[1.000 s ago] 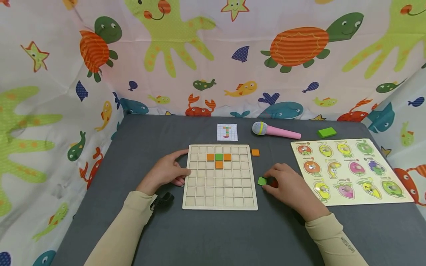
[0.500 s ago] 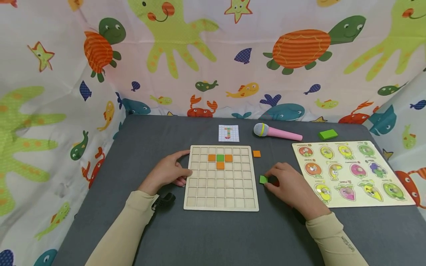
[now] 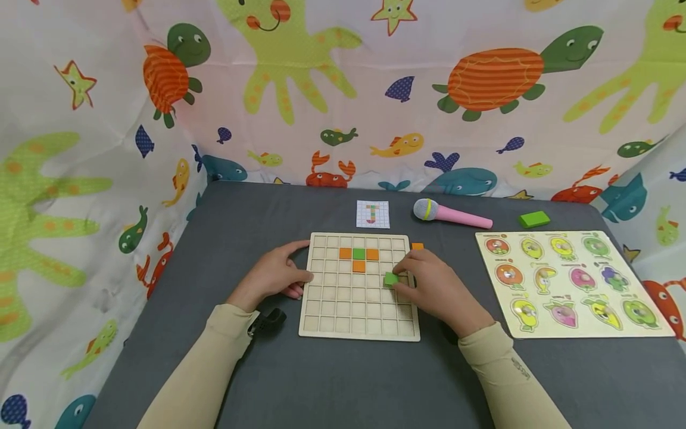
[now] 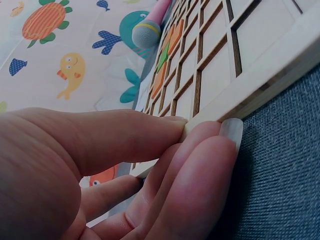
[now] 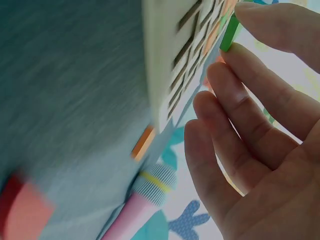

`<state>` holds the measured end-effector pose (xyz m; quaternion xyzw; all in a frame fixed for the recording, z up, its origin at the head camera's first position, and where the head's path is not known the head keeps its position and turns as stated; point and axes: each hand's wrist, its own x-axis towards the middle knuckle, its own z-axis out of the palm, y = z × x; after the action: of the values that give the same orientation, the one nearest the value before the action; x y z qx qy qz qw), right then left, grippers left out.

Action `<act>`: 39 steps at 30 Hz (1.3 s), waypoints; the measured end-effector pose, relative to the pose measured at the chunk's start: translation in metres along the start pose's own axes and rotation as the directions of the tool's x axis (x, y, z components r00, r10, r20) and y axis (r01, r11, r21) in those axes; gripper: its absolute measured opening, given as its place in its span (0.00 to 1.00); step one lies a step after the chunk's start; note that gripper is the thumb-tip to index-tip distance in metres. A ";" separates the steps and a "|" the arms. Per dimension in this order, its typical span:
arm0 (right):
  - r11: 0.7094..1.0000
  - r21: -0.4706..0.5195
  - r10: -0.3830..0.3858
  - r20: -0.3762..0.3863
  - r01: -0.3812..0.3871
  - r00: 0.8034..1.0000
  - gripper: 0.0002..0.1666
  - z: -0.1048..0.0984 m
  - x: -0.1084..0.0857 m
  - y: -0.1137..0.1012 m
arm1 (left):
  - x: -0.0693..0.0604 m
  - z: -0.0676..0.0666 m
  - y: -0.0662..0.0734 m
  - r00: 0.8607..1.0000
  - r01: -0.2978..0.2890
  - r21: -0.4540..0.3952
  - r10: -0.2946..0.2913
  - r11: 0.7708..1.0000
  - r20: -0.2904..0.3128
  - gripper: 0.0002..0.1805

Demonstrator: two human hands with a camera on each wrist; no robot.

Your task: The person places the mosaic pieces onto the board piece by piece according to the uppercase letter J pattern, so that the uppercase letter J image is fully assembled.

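Note:
A pale wooden grid board (image 3: 348, 310) lies on the grey table. In its upper rows sit a green square tile (image 3: 358, 254) and several orange square tiles (image 3: 358, 266), forming a T shape. At the board's left edge my left hand (image 3: 273, 275) grips the rim; in the left wrist view the thumb and fingers (image 4: 200, 165) meet at that edge. My right hand (image 3: 436, 283) is over the board's right side, pinching another green square tile (image 3: 391, 279) between thumb and index finger. The right wrist view shows this green tile (image 5: 230, 34) tilted on edge, the other fingers loosely spread.
One orange tile (image 3: 417, 245) lies beside the board's upper right corner. Behind the board are a pattern card (image 3: 373, 214) and a pink toy microphone (image 3: 455, 215). A fruit puzzle board (image 3: 579, 316) and green block (image 3: 534, 220) are at right. A blurred red piece (image 5: 25, 210) rests on the table.
My right hand has moved left from the table, carrying the green tile over the board's right columns. My left hand stays at the rim. The head view has shifted slightly.

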<state>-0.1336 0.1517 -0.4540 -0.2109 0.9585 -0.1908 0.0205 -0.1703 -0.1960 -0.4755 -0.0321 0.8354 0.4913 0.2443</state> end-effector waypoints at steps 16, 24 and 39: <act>0.993 0.037 -0.110 0.026 0.109 0.994 0.11 0.014 0.034 -0.034 | -0.001 -0.001 0.004 1.000 0.014 -0.006 -0.014 1.000 -0.005 0.47; 0.995 0.053 -0.092 0.048 0.089 0.995 0.11 0.022 0.036 -0.038 | -0.002 -0.001 0.003 1.000 0.023 -0.011 -0.023 1.000 -0.002 0.47; 0.994 0.031 -0.110 0.026 0.109 0.994 0.10 0.024 0.037 -0.040 | 0.000 0.000 0.002 1.000 0.019 -0.017 -0.019 1.000 0.001 0.48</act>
<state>-0.1485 0.0946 -0.4600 -0.2656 0.9422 -0.2027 0.0263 -0.1708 -0.1953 -0.4739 -0.0419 0.8308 0.4960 0.2492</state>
